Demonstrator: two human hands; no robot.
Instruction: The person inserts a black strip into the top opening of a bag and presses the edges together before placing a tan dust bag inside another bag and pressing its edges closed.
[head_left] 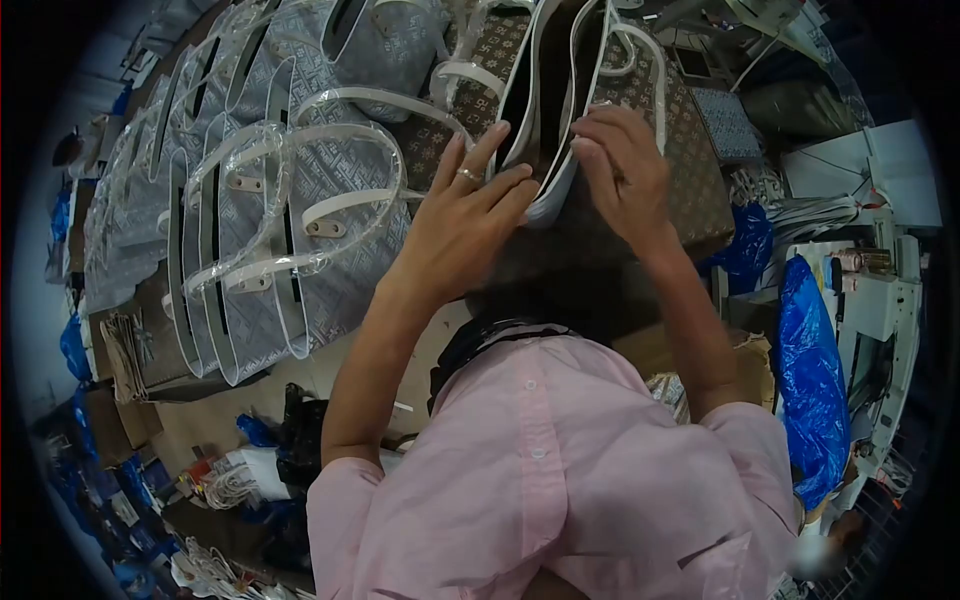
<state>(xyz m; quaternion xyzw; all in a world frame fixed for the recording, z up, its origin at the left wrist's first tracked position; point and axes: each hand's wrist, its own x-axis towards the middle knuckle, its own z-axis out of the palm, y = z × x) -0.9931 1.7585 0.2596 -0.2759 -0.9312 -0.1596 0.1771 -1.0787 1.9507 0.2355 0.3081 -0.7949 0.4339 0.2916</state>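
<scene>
An upright handbag with white edging stands open at the top on a brown patterned table surface. My left hand lies against its left rim with the fingers spread, a ring on one of them. At the right rim is my right hand, its fingers bent and bunched near the edge; whether they pinch anything is too small to tell. White handles loop out on both sides of the bag. The inside of the bag is dark.
Several grey patterned bags with plastic-wrapped handles stand in rows on the left. Blue plastic and a pale machine are at the right. Below the table on the left are a black bag and white cords.
</scene>
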